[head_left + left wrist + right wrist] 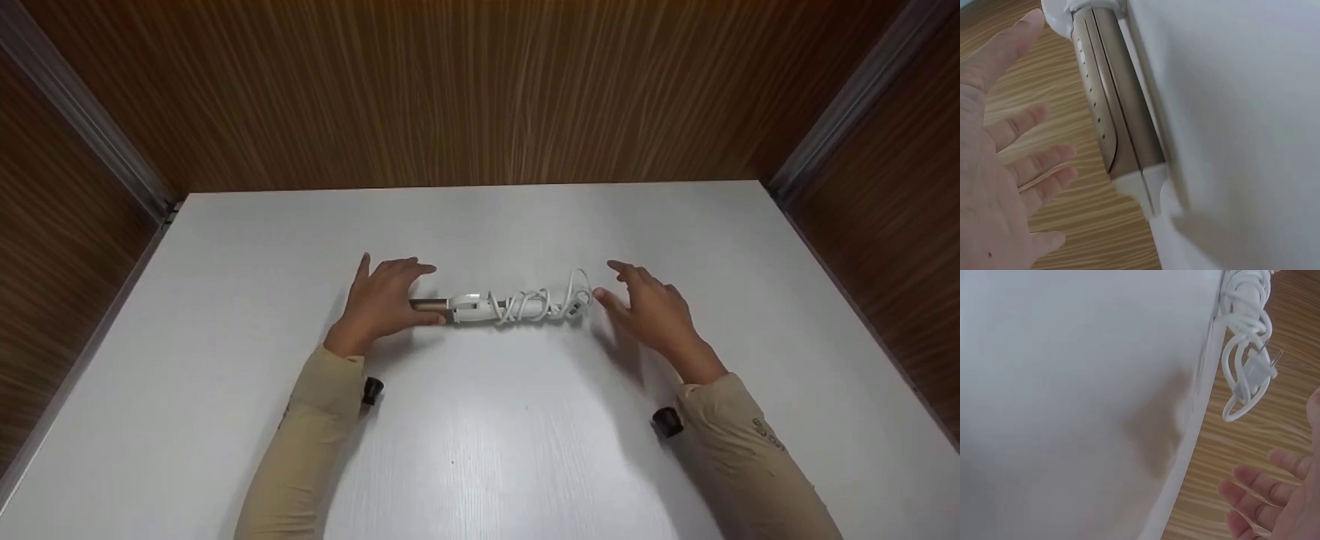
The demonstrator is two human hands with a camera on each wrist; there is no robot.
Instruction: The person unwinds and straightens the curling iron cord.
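Gold-barrelled curling iron [480,307], coiled white cord [551,301], smooth white table [225,300]

the head view looks down from above the near edge of the white table [480,450]. both wrist views sit close, sharing with it the curling iron [495,307].

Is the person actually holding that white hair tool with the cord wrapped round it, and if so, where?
No. Both the left hand and right hand are open beside the ends of the curling iron, gripping nothing.
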